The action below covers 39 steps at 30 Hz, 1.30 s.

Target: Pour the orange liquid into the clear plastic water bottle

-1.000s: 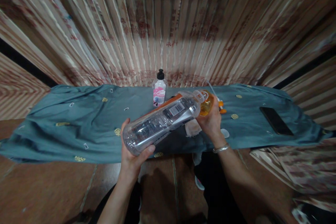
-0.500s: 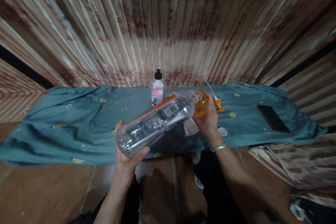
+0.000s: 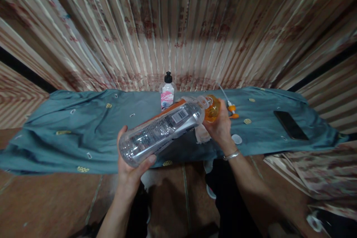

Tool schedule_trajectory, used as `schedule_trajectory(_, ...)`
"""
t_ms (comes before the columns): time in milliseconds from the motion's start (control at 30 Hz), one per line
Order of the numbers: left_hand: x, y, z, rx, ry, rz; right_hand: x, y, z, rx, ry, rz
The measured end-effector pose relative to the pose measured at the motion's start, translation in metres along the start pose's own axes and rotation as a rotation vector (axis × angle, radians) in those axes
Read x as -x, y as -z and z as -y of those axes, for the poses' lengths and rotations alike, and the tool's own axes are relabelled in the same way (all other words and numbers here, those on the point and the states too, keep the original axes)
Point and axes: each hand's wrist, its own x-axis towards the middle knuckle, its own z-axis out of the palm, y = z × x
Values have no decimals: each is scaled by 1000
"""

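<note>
My left hand [image 3: 132, 169] is closed around the base of a large clear plastic bottle [image 3: 164, 132] with a printed label and barcode. The bottle is tilted, its neck pointing up and to the right. At that neck, an orange translucent bottle [image 3: 213, 108] is gripped by my right hand [image 3: 221, 124]; the two mouths meet or nearly touch. Behind them a small clear bottle with a black cap and pink label [image 3: 167, 96] stands upright. An orange and white pump head [image 3: 232, 111] with a thin tube lies just right of my right hand.
A teal patterned cloth [image 3: 92, 134] covers the low table. On it lie a white round cap [image 3: 237, 139], a folded pale cloth [image 3: 202, 135] and a dark phone [image 3: 290, 125] at the right. Pleated curtains [image 3: 178, 26] rise close behind.
My left hand and the base of the large clear bottle have shifted slightly left. My right hand keeps its hold on the orange bottle, moving barely at all.
</note>
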Motion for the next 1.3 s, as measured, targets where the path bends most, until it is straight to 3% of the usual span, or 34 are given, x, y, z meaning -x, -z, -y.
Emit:
schedule_trajectory(633, 3, -5, -8, 0, -9, -36, 1, -5, -4, 4, 53, -34)
schedule_trajectory(1300, -1, -1, -1, 7, -4, -6, 0, -3, 0, 15, 40, -44)
